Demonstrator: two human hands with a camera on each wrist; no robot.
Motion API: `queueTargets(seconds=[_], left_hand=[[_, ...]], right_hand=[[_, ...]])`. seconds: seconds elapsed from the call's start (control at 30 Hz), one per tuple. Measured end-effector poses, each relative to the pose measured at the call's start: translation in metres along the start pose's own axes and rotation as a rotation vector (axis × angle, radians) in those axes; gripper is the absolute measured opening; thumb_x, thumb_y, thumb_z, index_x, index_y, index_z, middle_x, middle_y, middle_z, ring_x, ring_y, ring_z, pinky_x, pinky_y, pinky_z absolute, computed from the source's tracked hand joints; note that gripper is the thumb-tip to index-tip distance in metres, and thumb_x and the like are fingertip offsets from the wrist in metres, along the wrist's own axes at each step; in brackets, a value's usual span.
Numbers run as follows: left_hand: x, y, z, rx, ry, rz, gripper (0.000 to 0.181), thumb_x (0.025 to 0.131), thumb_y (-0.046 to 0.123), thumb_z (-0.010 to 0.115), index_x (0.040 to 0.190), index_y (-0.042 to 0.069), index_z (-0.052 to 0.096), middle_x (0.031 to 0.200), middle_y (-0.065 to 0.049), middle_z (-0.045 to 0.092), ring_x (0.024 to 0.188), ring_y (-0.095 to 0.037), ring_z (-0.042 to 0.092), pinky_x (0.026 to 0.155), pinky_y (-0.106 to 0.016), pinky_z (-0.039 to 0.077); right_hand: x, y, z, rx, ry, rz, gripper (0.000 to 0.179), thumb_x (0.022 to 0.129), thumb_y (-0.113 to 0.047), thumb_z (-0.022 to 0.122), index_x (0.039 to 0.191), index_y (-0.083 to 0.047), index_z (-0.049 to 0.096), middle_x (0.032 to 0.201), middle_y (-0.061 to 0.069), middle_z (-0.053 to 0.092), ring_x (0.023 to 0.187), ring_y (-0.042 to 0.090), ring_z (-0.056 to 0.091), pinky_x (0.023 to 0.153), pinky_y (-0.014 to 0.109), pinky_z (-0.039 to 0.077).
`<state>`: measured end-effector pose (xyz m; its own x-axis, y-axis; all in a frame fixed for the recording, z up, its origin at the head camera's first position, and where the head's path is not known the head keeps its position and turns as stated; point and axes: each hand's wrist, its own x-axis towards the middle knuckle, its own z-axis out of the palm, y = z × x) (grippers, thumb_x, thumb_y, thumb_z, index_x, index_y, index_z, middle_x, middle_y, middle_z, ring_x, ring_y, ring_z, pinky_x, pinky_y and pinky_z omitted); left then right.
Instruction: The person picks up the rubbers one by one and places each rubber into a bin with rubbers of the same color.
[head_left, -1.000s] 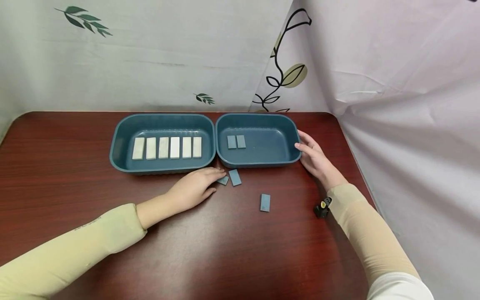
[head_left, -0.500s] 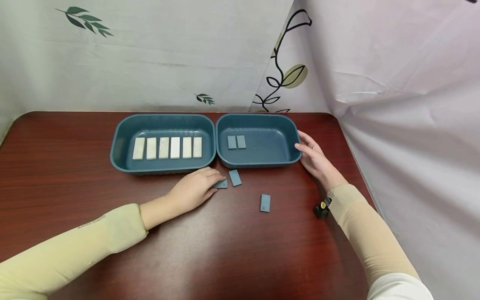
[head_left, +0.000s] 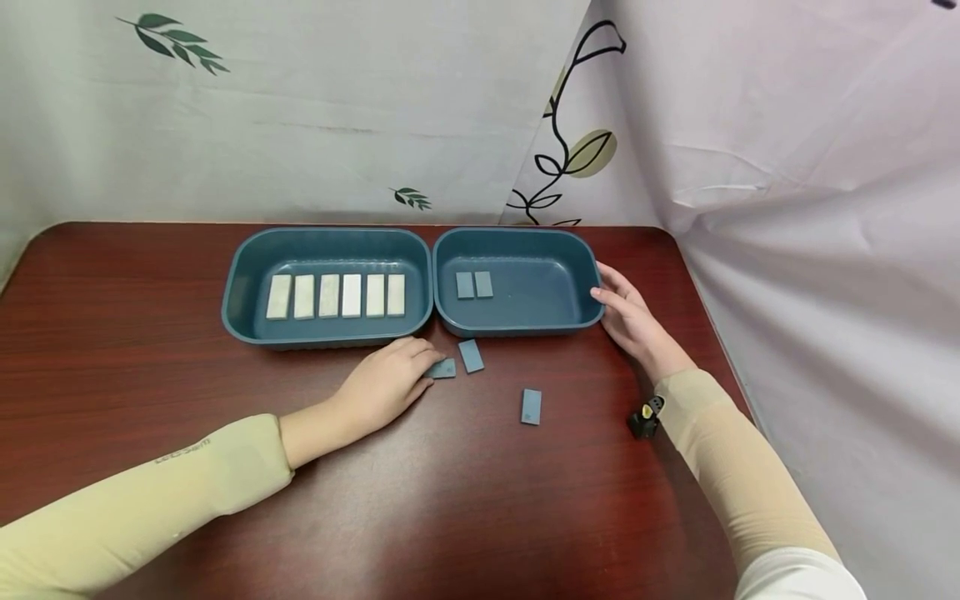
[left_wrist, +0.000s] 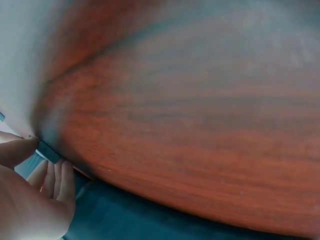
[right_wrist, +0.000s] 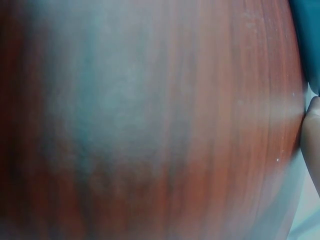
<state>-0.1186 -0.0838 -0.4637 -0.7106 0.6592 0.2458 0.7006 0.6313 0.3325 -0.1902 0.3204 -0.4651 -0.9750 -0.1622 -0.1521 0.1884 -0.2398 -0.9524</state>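
My left hand (head_left: pixel 390 379) pinches a small blue-grey rectangular block (head_left: pixel 443 368) between thumb and fingertips, low at the table in front of the trays. The left wrist view shows this block (left_wrist: pixel 48 151) between the thumb and the fingers. Just right of it lies a second blue-grey block (head_left: pixel 471 356), and farther right and nearer a third block (head_left: pixel 531 407). My right hand (head_left: pixel 632 321) rests against the right end of the right blue tray (head_left: pixel 517 327), its thumb at the rim. In the right wrist view only the thumb (right_wrist: pixel 312 137) shows, beside the tray wall.
Inside the right tray lie two blue-grey blocks (head_left: pixel 474 285) side by side. The left blue tray (head_left: pixel 322 342) holds a row of several whitish blocks (head_left: pixel 328 296). Both trays stand end to end near the back edge of the dark red table (head_left: pixel 480 500), before a patterned cloth (head_left: pixel 300 108).
The block at my left fingertips has turned from slanted to nearly level, and the hand has shifted slightly nearer. The right hand and the trays have stayed put.
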Motion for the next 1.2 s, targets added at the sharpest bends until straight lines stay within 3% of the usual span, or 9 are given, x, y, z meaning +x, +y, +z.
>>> queueTargets(seconds=[0.2,0.5,0.73,0.9,1.2], left_hand=[[-0.001,0.001,0.001,-0.046,0.014,-0.018,0.032,0.089,0.008,0.086,0.119,0.007,0.075,0.114,-0.007,0.072,0.109,-0.026,0.070,0.097,-0.042,0.059],[-0.002,-0.003,-0.003,-0.197,-0.034,-0.110,0.034,0.087,0.008,0.088,0.119,0.013,0.078,0.113,-0.003,0.073,0.103,-0.021,0.073,0.092,-0.043,0.060],[-0.001,-0.007,-0.003,-0.249,-0.051,-0.137,0.037,0.081,0.008,0.093,0.115,0.014,0.079,0.101,-0.001,0.073,0.080,-0.009,0.064,0.074,-0.029,0.056],[0.000,-0.009,-0.003,-0.338,-0.071,-0.177,0.033,0.079,0.008,0.094,0.109,0.013,0.080,0.089,0.003,0.072,0.078,-0.006,0.061,0.071,-0.024,0.054],[0.001,-0.008,-0.005,-0.359,-0.055,-0.156,0.026,0.081,0.010,0.094,0.102,0.012,0.080,0.088,0.002,0.075,0.076,-0.006,0.067,0.073,-0.025,0.058]], right_hand=[[-0.001,0.000,-0.001,-0.004,-0.003,0.003,0.045,0.109,0.003,0.044,0.151,-0.013,0.046,0.138,-0.006,0.062,0.119,0.009,0.062,0.097,0.020,0.052],[-0.001,0.001,0.000,0.002,0.007,0.005,0.045,0.108,0.004,0.044,0.150,-0.015,0.048,0.137,-0.006,0.062,0.120,0.009,0.061,0.098,0.020,0.052],[-0.001,0.001,0.000,-0.005,0.012,0.004,0.045,0.109,0.003,0.044,0.150,-0.015,0.048,0.138,-0.006,0.061,0.120,0.008,0.062,0.098,0.020,0.052],[-0.001,0.001,0.000,-0.008,0.015,0.006,0.045,0.109,0.003,0.044,0.149,-0.015,0.048,0.138,-0.007,0.061,0.121,0.008,0.061,0.098,0.020,0.052],[-0.001,-0.001,0.001,-0.019,0.008,0.002,0.046,0.109,0.001,0.044,0.153,-0.013,0.046,0.140,-0.007,0.060,0.121,0.008,0.062,0.098,0.019,0.052]])
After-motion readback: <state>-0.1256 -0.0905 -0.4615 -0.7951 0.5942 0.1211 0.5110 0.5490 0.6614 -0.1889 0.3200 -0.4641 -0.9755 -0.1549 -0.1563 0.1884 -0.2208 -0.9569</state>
